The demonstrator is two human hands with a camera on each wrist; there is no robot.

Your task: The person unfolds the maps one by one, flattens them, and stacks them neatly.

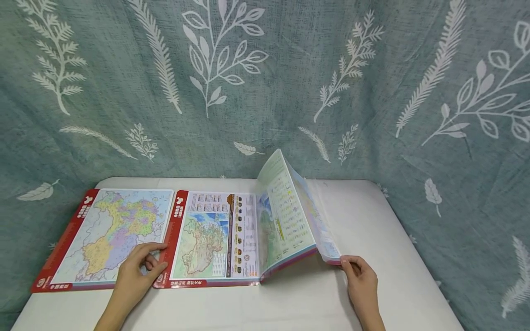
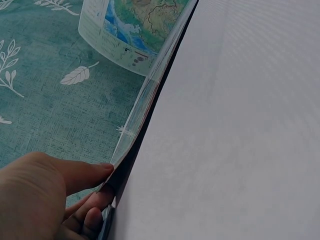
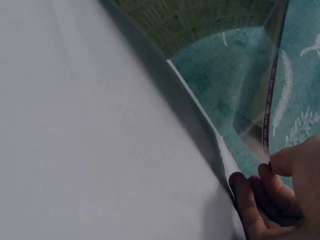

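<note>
A folding map sheet with a red left border (image 1: 175, 234) lies on the white table, its left panel flat. Its middle panel (image 1: 285, 207) stands up in a tilted fold, and the far panel (image 1: 319, 220) slopes down to the right. My left hand (image 1: 136, 271) pinches the red left edge, thumb above and fingers below, as the left wrist view shows. At the lower right corner, my right hand (image 1: 360, 278) pinches the far panel between thumb and forefinger. In the right wrist view, the sheet's thin dark edge (image 3: 272, 90) runs down to the fingertips.
Another red-bordered map (image 1: 124, 230) lies flat at the left, partly under my left hand. The white tablecloth (image 1: 385, 239) stretches out on the right. A green curtain (image 1: 265, 92) with white leaf patterns hangs behind the table.
</note>
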